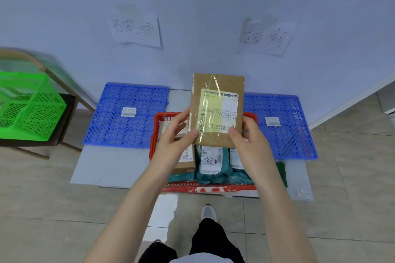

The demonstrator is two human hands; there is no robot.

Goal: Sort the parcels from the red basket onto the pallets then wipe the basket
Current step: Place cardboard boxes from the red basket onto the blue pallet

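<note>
Tiled floor [53, 198], beige. Grey sheet [102, 166] flat on it, against the wall. On the sheet: left pallet [119, 130] and right pallet [286, 141], both blue, well apart, with the red basket [213, 188] between them. Green cloth [282, 173] just right of the basket. Chair [68, 113] stands left of the sheet. Shoe [208, 212] on the tiles, near the basket.

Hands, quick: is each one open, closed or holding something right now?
Left hand: holding the brown parcel by its lower left edge.
Right hand: holding the same parcel by its lower right edge.
</note>
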